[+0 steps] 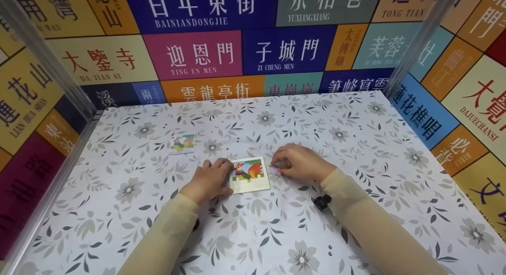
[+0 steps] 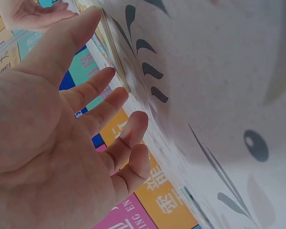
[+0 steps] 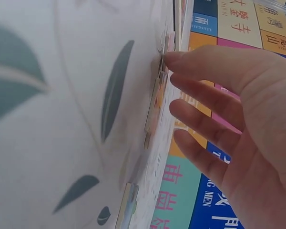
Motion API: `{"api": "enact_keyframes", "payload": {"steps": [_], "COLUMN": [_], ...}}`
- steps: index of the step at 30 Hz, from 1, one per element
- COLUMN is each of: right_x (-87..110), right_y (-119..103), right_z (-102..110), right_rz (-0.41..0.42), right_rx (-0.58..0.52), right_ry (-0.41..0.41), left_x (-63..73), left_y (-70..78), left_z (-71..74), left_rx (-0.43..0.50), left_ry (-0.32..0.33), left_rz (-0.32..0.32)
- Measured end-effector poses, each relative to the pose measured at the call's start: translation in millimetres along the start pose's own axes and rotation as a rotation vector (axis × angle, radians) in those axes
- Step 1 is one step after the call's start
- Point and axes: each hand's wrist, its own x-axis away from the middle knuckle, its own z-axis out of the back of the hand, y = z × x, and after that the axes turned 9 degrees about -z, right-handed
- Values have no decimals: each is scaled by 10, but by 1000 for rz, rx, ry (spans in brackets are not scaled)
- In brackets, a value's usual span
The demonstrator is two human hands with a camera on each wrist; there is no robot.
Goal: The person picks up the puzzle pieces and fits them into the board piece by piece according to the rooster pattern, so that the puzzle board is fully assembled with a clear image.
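Note:
A small jigsaw board [image 1: 253, 185] with a colourful rooster picture lies on the table, its lower strip pale and bare. My left hand [image 1: 211, 178] rests at the board's left side. Its thumb and fingertips touch the edge, fingers spread in the left wrist view. Just right of the board, my right hand [image 1: 298, 162] bends low over small jigsaw pieces [image 3: 155, 107]. In the right wrist view its thumb [image 3: 200, 62] meets a piece beside the board, while the other fingers stay extended. From the head view, the hand hides most of the loose pieces.
A picture card [image 1: 182, 144] with a similar rooster lies at the back left. White floral cloth covers the table [image 1: 166, 235]. Colourful panels [image 1: 193, 53] with printed characters enclose the back and sides, and clear posts [image 1: 415, 38] stand at the rear corners.

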Motion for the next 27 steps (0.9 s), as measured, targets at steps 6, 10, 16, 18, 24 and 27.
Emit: {"api": "enact_keyframes", "payload": {"steps": [6,10,16,18,24,27], "right_x": [-20,-16,-9,-7,12,24], "right_y": [9,1,-3,-4,-13,-9], "right_z": [-11,-2,-1,-4,-7,-12], "right_rz": [-3,-6,19,14,-21,-27], "right_rx": [-32,-26,-22,-20,-2,6], "right_ry": [-34,-22,-31,-30,-6,1], "left_x": [4,14,20,21,12,7], "left_y": [1,2,-9,-10,-12,-12], "left_z": [-15,-20,-31,-30,-24,-20], "left_rx": [0,1,-2,-1,9,14], "left_ry": [0,12,17,11,1,-5], "left_rz": [2,-5,-8,-4,-1,2]}}
